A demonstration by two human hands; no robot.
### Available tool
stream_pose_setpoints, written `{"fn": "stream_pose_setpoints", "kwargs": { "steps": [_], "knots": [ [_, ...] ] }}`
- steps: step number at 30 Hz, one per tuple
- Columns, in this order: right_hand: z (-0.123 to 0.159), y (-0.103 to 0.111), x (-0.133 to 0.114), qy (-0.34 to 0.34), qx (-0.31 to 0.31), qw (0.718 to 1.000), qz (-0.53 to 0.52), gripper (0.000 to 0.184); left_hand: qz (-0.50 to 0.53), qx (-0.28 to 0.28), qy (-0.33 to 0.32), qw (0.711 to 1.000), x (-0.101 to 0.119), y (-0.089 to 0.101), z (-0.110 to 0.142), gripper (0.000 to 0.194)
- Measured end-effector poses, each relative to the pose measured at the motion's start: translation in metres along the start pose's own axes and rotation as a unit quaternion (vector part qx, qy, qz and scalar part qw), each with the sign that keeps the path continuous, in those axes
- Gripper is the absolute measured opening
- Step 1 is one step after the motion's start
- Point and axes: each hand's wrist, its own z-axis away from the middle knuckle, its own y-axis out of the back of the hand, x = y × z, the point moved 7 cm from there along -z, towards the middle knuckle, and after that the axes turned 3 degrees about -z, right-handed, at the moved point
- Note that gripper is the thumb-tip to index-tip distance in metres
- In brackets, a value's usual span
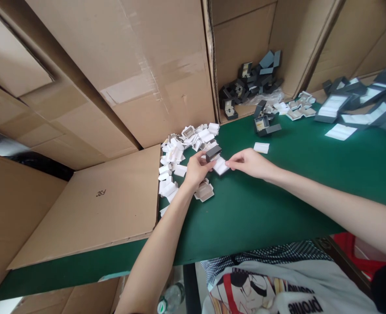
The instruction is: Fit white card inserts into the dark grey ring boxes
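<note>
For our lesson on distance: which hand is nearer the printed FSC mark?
Left. The left hand is to the right of the FSC mark; the right hand is farther right.

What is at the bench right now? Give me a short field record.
left hand: the left hand holds a dark box piece
right hand: the right hand pinches the edge of a white piece
joined: cannot tell
surface: green tabletop
beyond left hand: heap of white inserts
behind: small dark boxes in a carton
far right: open dark boxes with white interiors
</note>
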Motion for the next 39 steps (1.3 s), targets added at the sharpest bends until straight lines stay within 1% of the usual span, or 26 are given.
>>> {"fn": "stream_pose_setpoints", "kwargs": {
  "steps": [2,6,10,13,16,19,21,23,25,28,30,33,36,39],
  "knots": [
    [0.0,0.0,0.0,0.006,0.006,1.0,0.013,0.028,-0.004,-0.008,-0.004,1.0,0.001,0.0,-0.001,0.03],
    [-0.001,0.004,0.001,0.003,0.031,0.999,-0.017,0.019,-0.012,-0.011,0.0,1.0,0.003,0.002,0.0,0.029],
    [-0.002,0.004,0.004,-0.003,0.028,0.999,-0.018,0.015,-0.022,-0.019,0.001,1.0,0.005,0.0,0.0,0.026],
    [-0.004,0.004,0.005,0.006,0.026,1.0,-0.01,0.016,-0.03,-0.024,-0.003,0.999,0.006,-0.001,0.001,0.027],
    [-0.005,0.007,0.004,0.023,0.048,0.999,-0.009,0.022,-0.02,-0.048,-0.004,0.999,0.008,-0.003,0.003,0.03],
    [-0.003,0.007,0.0,0.042,0.065,0.997,0.017,0.024,0.0,-0.083,0.007,0.997,0.009,-0.006,0.004,0.032],
    [0.0,0.007,-0.005,0.067,0.08,0.993,0.049,0.022,0.006,-0.094,0.012,0.995,0.009,-0.006,0.005,0.032],
    [0.003,0.009,-0.011,0.097,0.107,0.986,0.088,0.022,0.006,-0.087,0.012,0.996,0.008,-0.005,0.004,0.032],
    [0.005,0.011,-0.015,0.113,0.125,0.979,0.118,0.023,0.005,-0.076,0.013,0.997,0.007,-0.005,0.004,0.033],
    [0.004,0.011,-0.013,0.086,0.113,0.983,0.119,0.024,0.034,-0.075,0.024,0.996,0.003,-0.008,0.004,0.035],
    [0.002,0.009,-0.01,0.059,0.096,0.989,0.091,0.023,0.061,-0.071,0.032,0.995,0.0,-0.01,0.004,0.038],
    [0.0,0.006,-0.006,0.033,0.073,0.996,0.031,0.022,0.074,-0.05,0.034,0.995,-0.003,-0.01,0.004,0.039],
    [-0.003,0.004,0.0,0.009,0.063,0.998,-0.021,0.028,0.085,-0.04,0.032,0.995,-0.004,-0.01,0.004,0.035],
    [-0.006,0.002,0.005,0.002,0.057,0.998,-0.036,0.033,0.097,-0.044,0.032,0.994,-0.003,-0.011,0.005,0.032]
  ]
}}
